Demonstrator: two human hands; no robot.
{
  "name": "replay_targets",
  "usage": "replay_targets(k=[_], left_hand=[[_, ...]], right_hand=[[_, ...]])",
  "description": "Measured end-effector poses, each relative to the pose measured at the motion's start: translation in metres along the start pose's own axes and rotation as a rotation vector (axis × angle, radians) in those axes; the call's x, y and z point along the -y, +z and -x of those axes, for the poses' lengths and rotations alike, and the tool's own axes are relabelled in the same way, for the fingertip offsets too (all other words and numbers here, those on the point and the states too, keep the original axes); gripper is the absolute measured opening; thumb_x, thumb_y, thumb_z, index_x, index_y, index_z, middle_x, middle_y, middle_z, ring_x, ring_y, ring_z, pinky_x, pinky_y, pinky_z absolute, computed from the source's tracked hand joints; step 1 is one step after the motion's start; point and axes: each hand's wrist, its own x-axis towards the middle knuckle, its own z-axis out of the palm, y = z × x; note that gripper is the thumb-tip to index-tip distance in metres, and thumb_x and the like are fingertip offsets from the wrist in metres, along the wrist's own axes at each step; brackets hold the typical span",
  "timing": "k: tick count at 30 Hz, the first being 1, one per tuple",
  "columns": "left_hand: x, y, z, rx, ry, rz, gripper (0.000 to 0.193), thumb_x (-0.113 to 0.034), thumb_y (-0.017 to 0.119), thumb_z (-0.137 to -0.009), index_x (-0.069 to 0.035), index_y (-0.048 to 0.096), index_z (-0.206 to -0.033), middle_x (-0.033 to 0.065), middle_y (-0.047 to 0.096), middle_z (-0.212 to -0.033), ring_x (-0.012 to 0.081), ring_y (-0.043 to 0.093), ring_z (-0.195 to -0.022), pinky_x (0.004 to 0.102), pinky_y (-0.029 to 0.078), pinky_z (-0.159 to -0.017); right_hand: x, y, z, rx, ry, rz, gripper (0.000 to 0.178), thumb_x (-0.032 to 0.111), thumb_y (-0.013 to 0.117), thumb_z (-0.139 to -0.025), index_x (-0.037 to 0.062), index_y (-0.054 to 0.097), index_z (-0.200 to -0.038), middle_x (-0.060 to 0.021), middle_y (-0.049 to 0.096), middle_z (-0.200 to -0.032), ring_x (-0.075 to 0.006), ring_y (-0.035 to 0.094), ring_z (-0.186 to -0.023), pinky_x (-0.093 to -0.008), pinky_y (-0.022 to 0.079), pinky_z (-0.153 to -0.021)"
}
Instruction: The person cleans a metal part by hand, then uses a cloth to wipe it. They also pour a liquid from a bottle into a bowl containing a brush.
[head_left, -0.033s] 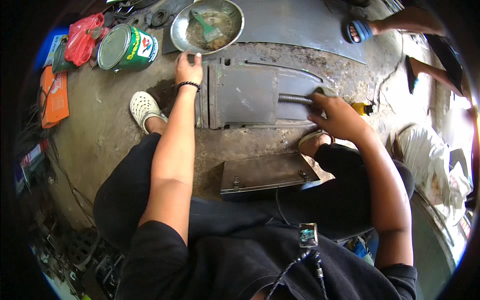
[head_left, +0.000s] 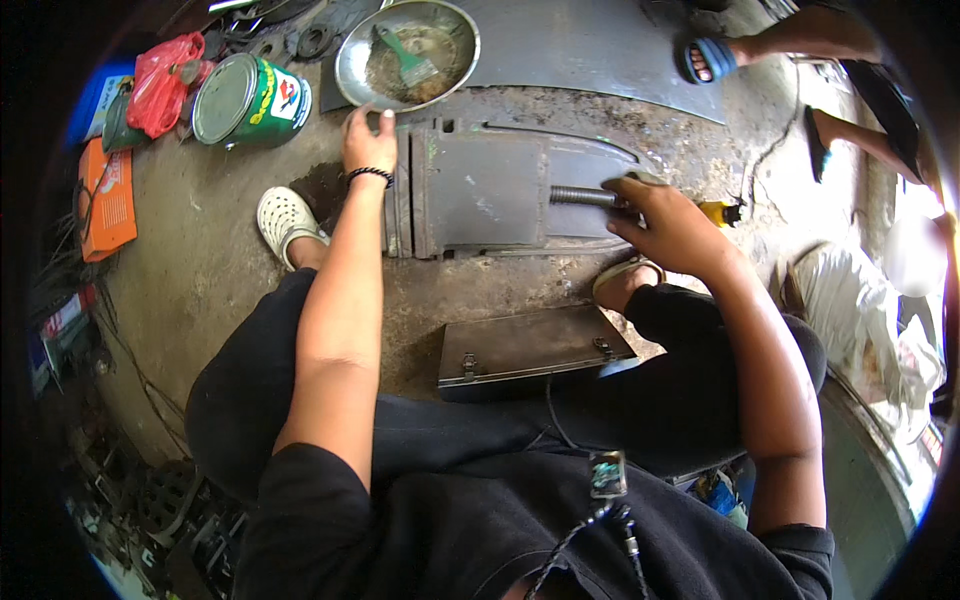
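Note:
A heavy grey metal bench vise (head_left: 488, 190) lies on its side on the concrete floor before me, with a threaded screw (head_left: 582, 195) reaching out to the right. My left hand (head_left: 370, 145) is curled over the far corner of its left end, thumb pointing away from me. At the right, my right hand (head_left: 672, 222) wraps round the outer end of the screw; the thumb and fingers partly hide what they grip there.
Behind the vise stands a metal bowl (head_left: 345, 70) with a green-handled brush (head_left: 408, 57). A green paint can (head_left: 240, 100) is at the far left. A flat metal case (head_left: 530, 340) lies between my legs. Another person's sandalled foot (head_left: 712, 62) is at the far right.

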Motion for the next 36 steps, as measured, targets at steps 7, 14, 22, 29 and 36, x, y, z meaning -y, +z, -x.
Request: replay_targets(k=[7, 14, 22, 29, 36], left_hand=[[0.01, -0.055, -0.039, 0.012, 0.066, -0.039, 0.035, -0.033, 0.066, -0.088, -0.005, 0.071, -0.108, 0.018, 0.07, -0.108, 0.0313, 0.066, -0.102, 0.0392, 0.048, -0.093], [0.022, -0.129, -0.061, 0.049, 0.043, -0.281, 0.044, -0.041, 0.062, -0.089, -0.001, 0.07, -0.106, 0.0192, 0.07, -0.107, 0.0338, 0.066, -0.099, 0.0406, 0.048, -0.088], [-0.001, -0.096, -0.064, 0.348, -0.638, 0.399, 0.054, -0.036, 0.062, -0.095, -0.002, 0.05, -0.136, 0.0168, 0.062, -0.126, 0.0311, 0.068, -0.096, 0.0414, 0.055, -0.08], [-0.013, -0.015, -0.093, 0.318, -0.963, 0.542, 0.041, -0.031, 0.058, -0.097, 0.0, 0.051, -0.122, 0.0177, 0.057, -0.118, 0.0286, 0.067, -0.079, 0.0345, 0.061, -0.057], [0.036, 0.017, -0.118, 0.355, -1.058, 0.434, 0.035, -0.033, 0.054, -0.099, -0.005, 0.055, -0.119, 0.0134, 0.068, -0.096, 0.0229, 0.069, -0.062, 0.0284, 0.051, -0.041]], right_hand=[[0.04, 0.018, 0.035, 0.079, -0.128, 0.38, 0.017, 0.008, 0.064, -0.077, 0.0048, 0.071, -0.092, -0.0185, 0.07, -0.091, -0.036, 0.069, -0.089, -0.0449, 0.056, -0.077], [0.081, 0.054, 0.069, 0.132, -0.476, 0.214, 0.017, 0.015, 0.065, -0.079, 0.0023, 0.072, -0.088, -0.0177, 0.071, -0.09, -0.0342, 0.069, -0.09, -0.0445, 0.055, -0.079], [0.07, 0.036, 0.067, 0.101, -0.325, 0.27, 0.021, 0.022, 0.066, -0.081, 0.0025, 0.071, -0.087, -0.0179, 0.071, -0.088, -0.0325, 0.07, -0.088, -0.0448, 0.056, -0.076], [0.06, 0.035, 0.055, 0.162, -0.222, 0.176, 0.031, 0.027, 0.067, -0.085, 0.0032, 0.062, -0.103, -0.0175, 0.066, -0.098, -0.0365, 0.066, -0.092, -0.0477, 0.051, -0.086], [0.052, 0.024, 0.032, 0.262, -0.124, 0.17, 0.036, 0.031, 0.068, -0.085, 0.006, 0.06, -0.11, -0.0139, 0.066, -0.101, -0.0346, 0.065, -0.096, -0.0491, 0.048, -0.084]])
